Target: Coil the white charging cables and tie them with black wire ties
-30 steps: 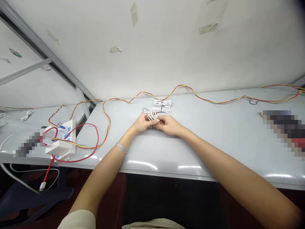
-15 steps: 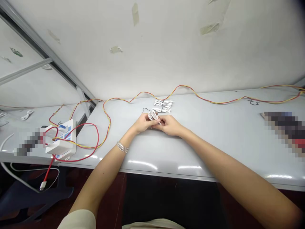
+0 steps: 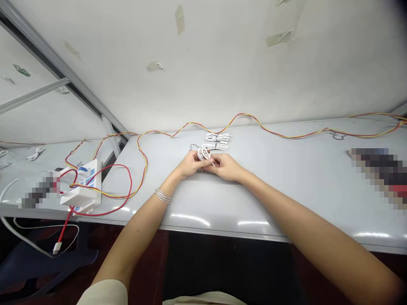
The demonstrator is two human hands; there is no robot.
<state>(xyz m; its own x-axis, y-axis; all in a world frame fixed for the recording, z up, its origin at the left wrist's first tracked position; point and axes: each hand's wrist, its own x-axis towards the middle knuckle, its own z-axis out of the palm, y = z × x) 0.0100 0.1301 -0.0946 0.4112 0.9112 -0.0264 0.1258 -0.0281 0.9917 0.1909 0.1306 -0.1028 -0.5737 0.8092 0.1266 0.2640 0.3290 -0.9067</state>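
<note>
Both hands meet over the middle of the white table (image 3: 286,182). My left hand (image 3: 190,164), with a silver bracelet on its wrist, and my right hand (image 3: 225,166) are closed together on a small coiled white cable (image 3: 204,153). Just behind them lie two tied white cable bundles, the nearer bundle (image 3: 215,147) and the farther bundle (image 3: 217,137), side by side on the table. A small black twist tie (image 3: 193,146) lies left of the bundles.
A twisted red and yellow wire (image 3: 254,120) runs along the back of the table by the wall. A white power strip (image 3: 81,189) with a red cable (image 3: 124,186) sits at the left edge. Blurred objects lie far right (image 3: 380,169) and far left (image 3: 38,190).
Almost nothing differs. My fingers shift slightly on the coiled white cable; my arms and everything on the table stay where they were.
</note>
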